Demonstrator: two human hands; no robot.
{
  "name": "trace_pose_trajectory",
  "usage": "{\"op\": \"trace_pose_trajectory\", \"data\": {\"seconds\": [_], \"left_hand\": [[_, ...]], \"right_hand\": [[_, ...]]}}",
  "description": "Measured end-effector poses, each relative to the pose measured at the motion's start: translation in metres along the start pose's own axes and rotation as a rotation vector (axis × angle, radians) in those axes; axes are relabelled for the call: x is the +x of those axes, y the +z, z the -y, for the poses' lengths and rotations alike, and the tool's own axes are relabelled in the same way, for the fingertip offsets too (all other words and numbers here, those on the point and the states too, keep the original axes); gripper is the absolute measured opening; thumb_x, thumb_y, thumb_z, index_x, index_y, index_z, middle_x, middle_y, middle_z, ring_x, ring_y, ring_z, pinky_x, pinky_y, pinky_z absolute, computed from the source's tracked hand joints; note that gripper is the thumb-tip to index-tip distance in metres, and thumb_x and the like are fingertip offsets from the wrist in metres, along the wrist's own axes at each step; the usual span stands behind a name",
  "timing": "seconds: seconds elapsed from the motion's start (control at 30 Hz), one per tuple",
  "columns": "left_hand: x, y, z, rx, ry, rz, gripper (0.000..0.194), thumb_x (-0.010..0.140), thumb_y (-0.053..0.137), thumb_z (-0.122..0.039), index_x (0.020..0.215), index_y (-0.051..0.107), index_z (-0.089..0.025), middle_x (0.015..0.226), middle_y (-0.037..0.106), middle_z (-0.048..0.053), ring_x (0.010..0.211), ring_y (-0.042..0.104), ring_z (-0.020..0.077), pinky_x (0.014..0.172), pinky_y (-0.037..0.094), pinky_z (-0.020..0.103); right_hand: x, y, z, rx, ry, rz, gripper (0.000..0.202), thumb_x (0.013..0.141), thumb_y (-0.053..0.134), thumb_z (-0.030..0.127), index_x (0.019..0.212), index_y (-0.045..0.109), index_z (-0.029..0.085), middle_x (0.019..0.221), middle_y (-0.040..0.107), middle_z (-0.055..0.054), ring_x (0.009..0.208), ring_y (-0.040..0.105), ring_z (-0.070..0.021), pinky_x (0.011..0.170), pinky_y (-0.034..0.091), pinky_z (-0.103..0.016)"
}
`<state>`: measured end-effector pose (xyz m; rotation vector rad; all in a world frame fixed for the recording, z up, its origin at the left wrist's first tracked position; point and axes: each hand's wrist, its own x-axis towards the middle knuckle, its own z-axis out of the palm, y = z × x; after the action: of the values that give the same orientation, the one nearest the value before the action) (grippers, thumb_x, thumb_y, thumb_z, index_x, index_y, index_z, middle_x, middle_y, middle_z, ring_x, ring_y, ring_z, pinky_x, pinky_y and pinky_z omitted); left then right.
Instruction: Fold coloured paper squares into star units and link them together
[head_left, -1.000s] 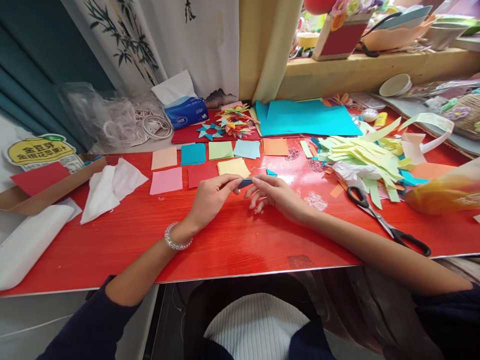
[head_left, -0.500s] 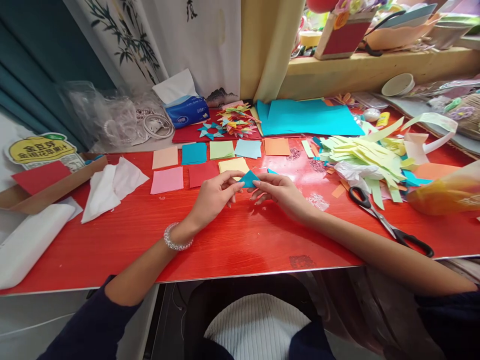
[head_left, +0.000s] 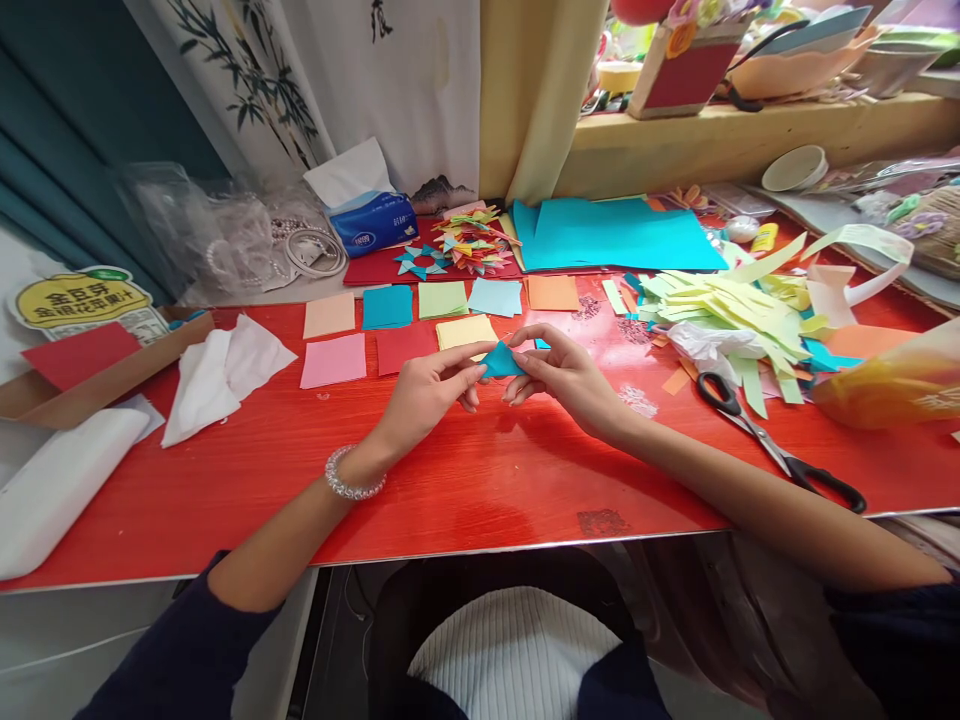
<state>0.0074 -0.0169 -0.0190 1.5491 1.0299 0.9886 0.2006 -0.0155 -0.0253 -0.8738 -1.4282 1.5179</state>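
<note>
The left hand (head_left: 424, 400) pinches the left side of a small folded blue paper (head_left: 501, 360). The paper sits between both hands, just above the red counter (head_left: 450, 480), its long side going left to right. The right hand (head_left: 574, 385) pinches its right side, other fingers loosely curled.

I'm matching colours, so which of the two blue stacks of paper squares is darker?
The left blue stack, in the back row between the peach stack and green stack; the right blue stack is paler.
</note>
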Motion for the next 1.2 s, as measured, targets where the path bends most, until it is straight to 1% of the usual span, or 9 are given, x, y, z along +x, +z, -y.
{"op": "trace_pose_trajectory", "data": {"seconds": [0.1, 0.23, 0.37, 0.5, 0.63, 0.83, 0.97, 1.07, 1.2], "left_hand": [[0.0006, 0.0000, 0.0013, -0.063, 0.009, -0.003, 0.029, 0.082, 0.063, -0.026, 0.109, 0.069, -0.019, 0.072, 0.065, 0.000, 0.055, 0.057, 0.0076, 0.057, 0.053, 0.022], [0.0016, 0.0000, 0.0019, -0.076, 0.016, -0.004, 0.020, 0.082, 0.062, -0.027, 0.098, 0.072, -0.018, 0.079, 0.067, 0.002, 0.057, 0.058, 0.0079, 0.057, 0.055, 0.023], [0.0023, 0.0003, 0.0016, -0.083, 0.015, 0.004, 0.019, 0.082, 0.063, -0.027, 0.097, 0.069, -0.017, 0.080, 0.066, 0.002, 0.060, 0.060, 0.0084, 0.059, 0.056, 0.023], [0.0018, 0.0003, 0.0008, -0.093, -0.001, 0.032, 0.021, 0.080, 0.063, -0.025, 0.099, 0.066, -0.017, 0.073, 0.063, 0.000, 0.061, 0.062, 0.0095, 0.060, 0.057, 0.022], [0.0021, -0.0002, 0.0007, -0.114, -0.021, 0.031, 0.017, 0.080, 0.062, -0.026, 0.094, 0.067, -0.016, 0.082, 0.066, 0.002, 0.062, 0.063, 0.0095, 0.061, 0.058, 0.023], [0.0031, 0.0018, 0.0015, -0.125, -0.049, 0.009, 0.024, 0.079, 0.066, -0.036, 0.092, 0.065, -0.015, 0.087, 0.066, 0.003, 0.064, 0.064, 0.0100, 0.061, 0.058, 0.024], [0.0016, 0.0040, 0.0008, -0.124, -0.011, 0.002, 0.022, 0.077, 0.069, -0.033, 0.088, 0.066, -0.014, 0.085, 0.065, 0.002, 0.066, 0.063, 0.0093, 0.059, 0.057, 0.021], [-0.0001, 0.0052, -0.0001, -0.084, 0.024, 0.001, 0.019, 0.078, 0.068, -0.031, 0.086, 0.066, -0.014, 0.083, 0.065, 0.002, 0.066, 0.062, 0.0097, 0.058, 0.057, 0.021], [-0.0021, 0.0058, 0.0006, -0.013, 0.080, -0.006, 0.020, 0.080, 0.067, -0.033, 0.085, 0.065, -0.015, 0.081, 0.065, 0.003, 0.068, 0.061, 0.0104, 0.058, 0.056, 0.021]], "right_hand": [[-0.0004, -0.0008, 0.0015, -0.009, 0.000, 0.008, 0.020, 0.090, 0.056, 0.033, 0.103, 0.045, 0.021, 0.072, 0.064, 0.002, 0.063, 0.068, -0.0128, 0.063, 0.056, -0.026], [-0.0006, -0.0018, 0.0035, -0.023, 0.002, 0.031, 0.019, 0.091, 0.054, 0.033, 0.104, 0.048, 0.021, 0.072, 0.064, 0.002, 0.063, 0.069, -0.0126, 0.063, 0.056, -0.026], [0.0001, -0.0021, 0.0026, -0.035, 0.018, 0.040, 0.016, 0.089, 0.058, 0.031, 0.097, 0.052, 0.019, 0.075, 0.064, 0.001, 0.065, 0.068, -0.0124, 0.063, 0.056, -0.026], [0.0006, -0.0026, 0.0008, -0.044, -0.006, -0.001, 0.014, 0.086, 0.060, 0.029, 0.091, 0.055, 0.017, 0.072, 0.065, 0.000, 0.064, 0.068, -0.0123, 0.062, 0.056, -0.026], [0.0006, -0.0023, 0.0012, -0.031, -0.012, -0.036, 0.013, 0.083, 0.063, 0.028, 0.081, 0.057, 0.016, 0.072, 0.064, 0.000, 0.063, 0.068, -0.0118, 0.062, 0.057, -0.027], [-0.0002, -0.0004, 0.0022, -0.052, -0.013, -0.036, 0.013, 0.083, 0.063, 0.028, 0.080, 0.059, 0.016, 0.075, 0.065, -0.001, 0.066, 0.068, -0.0122, 0.067, 0.058, -0.029], [0.0001, -0.0011, 0.0017, -0.025, 0.011, -0.020, 0.008, 0.083, 0.062, 0.024, 0.085, 0.062, 0.016, 0.079, 0.064, 0.000, 0.068, 0.069, -0.0121, 0.070, 0.059, -0.029], [0.0004, -0.0006, 0.0036, -0.001, 0.036, -0.011, 0.013, 0.082, 0.064, 0.027, 0.087, 0.062, 0.016, 0.081, 0.063, 0.000, 0.068, 0.068, -0.0120, 0.070, 0.058, -0.028], [-0.0001, 0.0030, 0.0068, -0.015, 0.062, -0.017, 0.024, 0.076, 0.072, 0.034, 0.086, 0.059, 0.016, 0.076, 0.062, 0.000, 0.065, 0.066, -0.0120, 0.066, 0.058, -0.029]]}}
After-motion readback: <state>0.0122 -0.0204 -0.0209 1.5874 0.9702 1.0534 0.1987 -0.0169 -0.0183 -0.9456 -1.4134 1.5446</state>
